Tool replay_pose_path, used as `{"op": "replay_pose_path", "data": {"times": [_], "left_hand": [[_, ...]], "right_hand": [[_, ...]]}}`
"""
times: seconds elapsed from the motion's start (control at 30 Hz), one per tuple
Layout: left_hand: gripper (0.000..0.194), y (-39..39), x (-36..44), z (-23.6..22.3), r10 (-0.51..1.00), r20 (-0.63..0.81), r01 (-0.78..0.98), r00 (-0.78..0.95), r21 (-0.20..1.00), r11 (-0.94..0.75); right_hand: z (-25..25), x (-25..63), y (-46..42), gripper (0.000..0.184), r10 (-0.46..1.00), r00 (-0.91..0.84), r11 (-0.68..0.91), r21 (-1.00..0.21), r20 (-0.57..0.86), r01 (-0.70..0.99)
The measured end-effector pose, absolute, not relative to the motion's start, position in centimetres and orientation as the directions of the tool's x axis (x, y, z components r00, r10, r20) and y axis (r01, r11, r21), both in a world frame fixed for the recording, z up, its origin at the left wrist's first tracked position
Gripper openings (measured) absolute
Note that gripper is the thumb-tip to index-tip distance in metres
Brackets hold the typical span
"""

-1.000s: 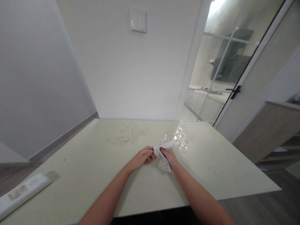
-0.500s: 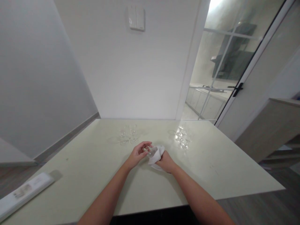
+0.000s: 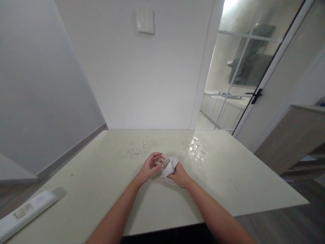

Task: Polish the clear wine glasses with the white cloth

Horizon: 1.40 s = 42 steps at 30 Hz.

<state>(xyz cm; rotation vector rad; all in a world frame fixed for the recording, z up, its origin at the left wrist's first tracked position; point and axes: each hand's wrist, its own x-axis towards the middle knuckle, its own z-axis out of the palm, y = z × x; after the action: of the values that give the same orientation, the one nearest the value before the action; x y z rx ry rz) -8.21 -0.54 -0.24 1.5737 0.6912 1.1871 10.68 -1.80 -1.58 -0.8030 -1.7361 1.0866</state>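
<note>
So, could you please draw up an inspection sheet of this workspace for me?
Surface: pale table, a small dark spot at left and faint marks at right.
Things in hand: clear glass, with white cloth at its right side.
Other glassware: left cluster and right cluster, beyond the hands; count unclear.
Clutter: white box at the near left edge.
Grip: left hand curled around the glass; right hand clutching the cloth.
Cables: nothing seen.
Surroundings: wall with switch; glazed door and shelf at right.
</note>
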Motion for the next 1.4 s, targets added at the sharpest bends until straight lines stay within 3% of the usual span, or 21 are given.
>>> {"op": "replay_pose_path", "data": {"times": [0.17,0.37,0.67,0.97,1.13,1.4], "left_hand": [[0.056,-0.5,-8.2,-0.2,0.881,0.323,-0.093,0.347,0.946,-0.31],[0.056,-0.5,-7.8,-0.9,0.907,0.272,0.136,0.321,0.935,-0.329],[0.049,-0.8,-7.4,-1.1,0.872,0.243,0.201,0.425,0.914,-0.353],[0.043,-0.9,-7.6,-0.6,0.87,0.381,0.288,0.314,0.835,-0.47],[0.051,-0.9,-7.6,-0.7,0.878,0.421,0.221,0.228,0.856,-0.467],[0.055,-0.8,-7.6,-0.9,0.848,0.447,0.03,0.285,0.88,-0.474]], "right_hand": [[-1.8,10.8,-1.6,0.047,0.866,-0.353,0.402,-0.912,0.353,0.074],[-2.0,10.9,-1.7,0.033,0.85,-0.397,0.416,-0.903,0.345,0.107],[-2.1,10.9,-1.4,0.036,0.815,-0.385,0.503,-0.858,0.433,0.1],[-2.8,11.3,-1.0,0.024,0.827,-0.374,0.505,-0.847,0.419,0.166],[-2.5,11.1,-1.1,0.023,0.818,-0.382,0.51,-0.849,0.43,0.139],[-2.4,11.4,-1.0,0.02,0.823,-0.415,0.495,-0.847,0.387,0.194]]}}
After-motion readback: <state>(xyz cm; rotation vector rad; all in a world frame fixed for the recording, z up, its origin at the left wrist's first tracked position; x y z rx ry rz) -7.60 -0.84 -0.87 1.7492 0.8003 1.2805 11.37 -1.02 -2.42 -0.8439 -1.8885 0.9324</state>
